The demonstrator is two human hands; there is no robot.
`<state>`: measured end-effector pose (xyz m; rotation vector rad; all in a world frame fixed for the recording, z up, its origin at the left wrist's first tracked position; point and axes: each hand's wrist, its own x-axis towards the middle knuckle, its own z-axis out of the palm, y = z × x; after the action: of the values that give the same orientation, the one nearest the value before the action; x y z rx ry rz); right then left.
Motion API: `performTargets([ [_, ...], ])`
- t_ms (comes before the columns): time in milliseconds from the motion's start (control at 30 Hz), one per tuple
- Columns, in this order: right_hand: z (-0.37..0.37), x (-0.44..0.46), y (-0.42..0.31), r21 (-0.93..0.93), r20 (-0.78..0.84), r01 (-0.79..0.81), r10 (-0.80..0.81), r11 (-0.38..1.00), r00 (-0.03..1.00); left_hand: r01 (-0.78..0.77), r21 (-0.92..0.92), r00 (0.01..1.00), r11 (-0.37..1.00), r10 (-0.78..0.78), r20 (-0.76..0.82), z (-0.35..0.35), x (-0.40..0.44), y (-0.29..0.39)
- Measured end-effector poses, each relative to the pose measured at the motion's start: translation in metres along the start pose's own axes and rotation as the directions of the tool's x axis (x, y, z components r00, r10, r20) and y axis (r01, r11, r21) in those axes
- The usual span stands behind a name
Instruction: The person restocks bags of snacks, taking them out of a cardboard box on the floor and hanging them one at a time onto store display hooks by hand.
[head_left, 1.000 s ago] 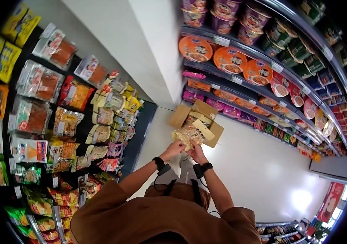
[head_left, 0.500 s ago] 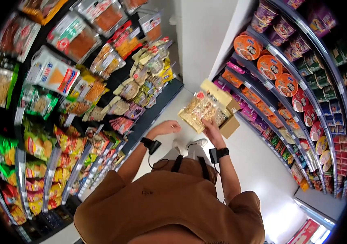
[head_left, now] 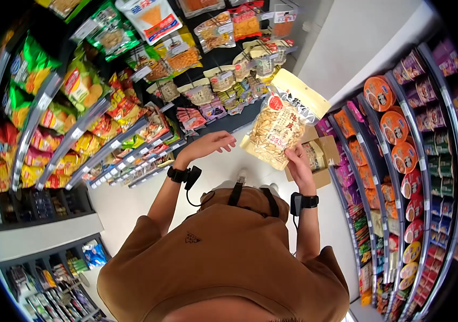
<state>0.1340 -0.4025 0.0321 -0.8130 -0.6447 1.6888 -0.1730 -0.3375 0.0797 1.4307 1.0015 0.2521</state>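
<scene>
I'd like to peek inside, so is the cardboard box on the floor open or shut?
Open: the cardboard box has its flaps spread outward, and a packet shows inside.

Extends both forearms forward. Holds the left hand open with loosely curved fingers. Pinches with the right hand.

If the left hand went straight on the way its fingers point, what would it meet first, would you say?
The left hand would probably meet the near edge of the snack pouch held by the right hand, though depth is unclear and it might pass above or below.
</scene>
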Motion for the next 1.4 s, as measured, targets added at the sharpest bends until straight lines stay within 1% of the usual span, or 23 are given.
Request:
performTargets([
  [67,0.004,-0.005,-0.007,-0.033,0.087,0.001,0.002,0.999,0.996,-0.022,-0.024,0.999,0.999,0.021,-0.039,0.017,-0.011,0.002],
  [100,0.006,-0.012,-0.013,-0.035,0.086,-0.006,0.009,0.999,0.996,-0.043,-0.040,0.998,0.998,0.041,-0.048,0.029,-0.015,0.002],
  [167,0.007,-0.023,-0.025,-0.070,0.154,-0.012,0.023,0.997,0.988,-0.054,-0.072,0.998,0.996,0.051,-0.037,0.049,-0.018,0.007],
  [233,0.008,-0.031,-0.035,-0.077,0.166,-0.033,0.045,0.996,0.985,-0.137,-0.037,0.984,0.990,0.132,-0.120,0.066,-0.017,0.025],
  [300,0.017,-0.048,-0.045,-0.127,0.188,0.023,0.001,0.992,0.982,-0.164,-0.038,0.984,0.986,0.161,-0.082,0.078,-0.018,0.028],
  [367,0.024,-0.064,-0.053,-0.150,0.173,0.012,0.015,0.989,0.985,-0.247,-0.199,0.965,0.948,0.223,-0.135,0.097,-0.026,0.048],
  [400,0.029,-0.067,-0.057,-0.156,0.178,0.027,0.002,0.987,0.984,-0.231,-0.280,0.972,0.932,0.208,-0.108,0.099,-0.024,0.055],
  [433,0.028,-0.064,-0.059,-0.161,0.182,0.041,-0.012,0.986,0.983,-0.227,-0.286,0.973,0.931,0.207,-0.099,0.098,-0.016,0.057],
  [500,0.022,-0.060,-0.058,-0.175,0.145,0.019,0.007,0.984,0.989,-0.211,-0.322,0.977,0.923,0.197,-0.076,0.096,-0.006,0.056],
  [633,0.035,-0.063,-0.071,-0.232,0.126,0.016,0.014,0.972,0.992,-0.191,-0.346,0.981,0.919,0.187,-0.045,0.093,-0.006,0.058],
  [700,0.039,-0.063,-0.080,-0.263,0.129,0.013,0.022,0.965,0.991,-0.203,-0.338,0.979,0.919,0.190,-0.072,0.095,-0.007,0.070],
  [800,0.047,-0.066,-0.085,-0.296,0.122,0.010,0.028,0.955,0.992,-0.218,-0.353,0.976,0.910,0.200,-0.088,0.098,-0.006,0.070],
  [867,0.053,-0.070,-0.084,-0.316,0.078,0.042,-0.018,0.948,0.997,-0.205,-0.366,0.979,0.908,0.188,-0.082,0.101,-0.009,0.072],
  [933,0.051,-0.074,-0.082,-0.318,0.063,0.032,-0.013,0.948,0.998,-0.195,-0.375,0.981,0.906,0.177,-0.082,0.104,-0.011,0.074],
  [1000,0.048,-0.078,-0.081,-0.319,0.053,0.019,-0.002,0.948,0.999,-0.240,-0.392,0.969,0.888,0.193,-0.155,0.108,-0.014,0.074],
  [1100,0.043,-0.084,-0.078,-0.317,0.024,0.005,0.003,0.948,1.000,-0.276,-0.410,0.956,0.869,0.205,-0.209,0.112,-0.022,0.075],
  [1133,0.042,-0.087,-0.078,-0.347,0.023,0.026,-0.019,0.938,1.000,-0.275,-0.411,0.956,0.869,0.202,-0.213,0.113,-0.023,0.073],
  [1200,0.042,-0.088,-0.079,-0.383,0.018,0.069,-0.067,0.921,0.998,-0.230,-0.423,0.962,0.877,0.138,-0.236,0.114,-0.023,0.068],
  [1233,0.041,-0.090,-0.081,-0.381,0.024,0.068,-0.064,0.922,0.998,-0.230,-0.421,0.961,0.877,0.136,-0.243,0.116,-0.024,0.067],
  [1300,0.039,-0.096,-0.090,-0.439,0.054,0.082,-0.065,0.895,0.996,-0.224,-0.420,0.959,0.880,0.123,-0.254,0.121,-0.026,0.069],
  [1400,0.029,-0.096,-0.094,-0.395,0.059,0.064,-0.044,0.916,0.997,-0.227,-0.413,0.950,0.882,0.107,-0.294,0.128,-0.032,0.082],
])
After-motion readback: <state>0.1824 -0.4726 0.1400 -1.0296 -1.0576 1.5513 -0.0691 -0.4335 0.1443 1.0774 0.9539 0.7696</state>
